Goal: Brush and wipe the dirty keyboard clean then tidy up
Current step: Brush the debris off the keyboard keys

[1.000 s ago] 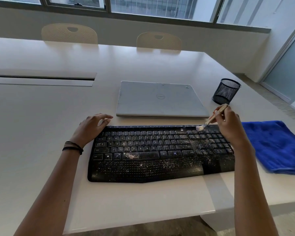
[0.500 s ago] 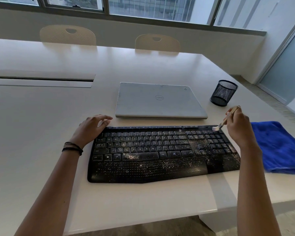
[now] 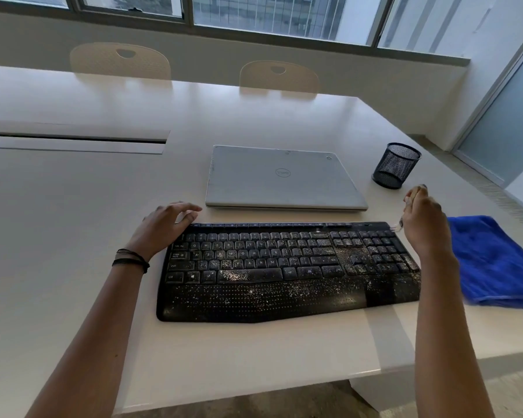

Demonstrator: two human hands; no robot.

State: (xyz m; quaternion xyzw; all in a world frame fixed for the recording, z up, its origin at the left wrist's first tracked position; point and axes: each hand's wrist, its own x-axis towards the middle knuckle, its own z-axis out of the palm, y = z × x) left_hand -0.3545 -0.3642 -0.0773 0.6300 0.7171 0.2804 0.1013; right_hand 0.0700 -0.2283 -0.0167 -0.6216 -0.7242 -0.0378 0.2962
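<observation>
A black keyboard [image 3: 284,267], speckled with white dust, lies on a white table [image 3: 73,236]. The left hand [image 3: 160,227] rests at the keyboard's far left corner, fingers loosely bent and holding nothing. The right hand [image 3: 423,224] grasps a small brush [image 3: 398,225], its bristles at the keyboard's far right corner. A blue cloth [image 3: 495,260] lies just right of the keyboard. A closed laptop [image 3: 284,179] sits behind the keyboard, and a mesh cup [image 3: 394,165] stands behind its right end.
</observation>
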